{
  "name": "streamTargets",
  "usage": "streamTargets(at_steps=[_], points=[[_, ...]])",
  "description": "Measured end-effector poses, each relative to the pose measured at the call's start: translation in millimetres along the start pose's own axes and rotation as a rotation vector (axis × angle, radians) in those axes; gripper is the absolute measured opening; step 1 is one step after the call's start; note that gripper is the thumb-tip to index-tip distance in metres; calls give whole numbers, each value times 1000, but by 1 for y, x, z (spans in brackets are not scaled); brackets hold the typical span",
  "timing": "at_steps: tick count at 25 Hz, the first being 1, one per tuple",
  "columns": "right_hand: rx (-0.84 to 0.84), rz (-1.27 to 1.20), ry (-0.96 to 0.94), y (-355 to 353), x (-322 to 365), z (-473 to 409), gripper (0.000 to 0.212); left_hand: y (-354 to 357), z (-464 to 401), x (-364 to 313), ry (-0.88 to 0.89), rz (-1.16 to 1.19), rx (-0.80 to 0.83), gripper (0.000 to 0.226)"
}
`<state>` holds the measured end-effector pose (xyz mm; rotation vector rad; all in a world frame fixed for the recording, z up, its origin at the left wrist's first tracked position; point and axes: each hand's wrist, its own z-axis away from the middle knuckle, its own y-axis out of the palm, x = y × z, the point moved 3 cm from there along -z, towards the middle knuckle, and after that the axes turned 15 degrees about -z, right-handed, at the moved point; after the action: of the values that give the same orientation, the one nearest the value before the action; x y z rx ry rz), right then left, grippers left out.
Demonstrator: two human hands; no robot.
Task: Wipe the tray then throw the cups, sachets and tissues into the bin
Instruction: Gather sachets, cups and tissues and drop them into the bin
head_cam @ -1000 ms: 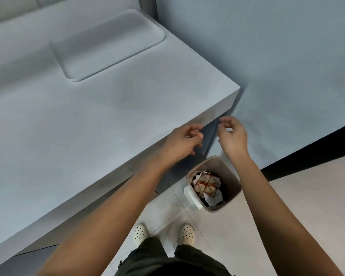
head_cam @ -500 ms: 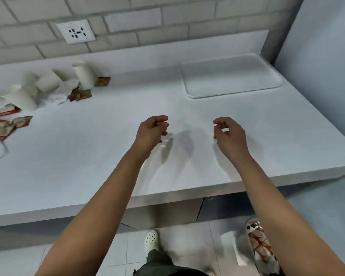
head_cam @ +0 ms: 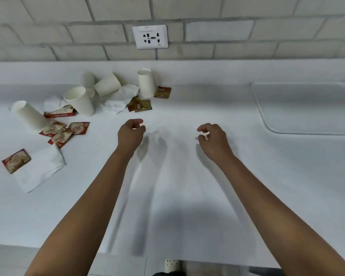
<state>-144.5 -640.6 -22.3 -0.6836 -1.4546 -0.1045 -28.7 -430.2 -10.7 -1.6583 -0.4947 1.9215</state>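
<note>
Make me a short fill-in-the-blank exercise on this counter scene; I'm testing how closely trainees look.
1. Both the left hand and the right hand hold ____.
2. The flat white rectangular tray lies on the person's ____ side.
3. The white wall socket sits on a wall of grey ____.

Missing words: nothing; right; bricks

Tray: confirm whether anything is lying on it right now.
No, the tray is bare; the cups, sachets and tissues all lie on the counter to its left.
</note>
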Motion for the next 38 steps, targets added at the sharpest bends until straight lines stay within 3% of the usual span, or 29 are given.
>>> streamTargets(at_steps=[6,11,14,18,23,28,33,38], points=[[25,55,15,62,15,-80,27,-19,-100,-8,127,-265,-64,30],[34,122,24,92,22,-151,28,-7,-152,-15,193,-461,23,37],[63,129,78,112,18,-193,31,1,-169,-14,176,-606,65,50],[-38,50,225,130,9,-235,51,11,-181,-10,134,-732,58,69],[46,361,229,141,4,-258,58,13,-187,-2,122,-692,61,72],[11,99,291,134,3,-256,62,10,-179,-5,136,-622,-23,66],[41,-146,294,116,4,-221,74,11,-155,-20,167,-393,-14,40],[-7,-330,351,82,5,-167,49,10,-110,-37,65,10,99,30]])
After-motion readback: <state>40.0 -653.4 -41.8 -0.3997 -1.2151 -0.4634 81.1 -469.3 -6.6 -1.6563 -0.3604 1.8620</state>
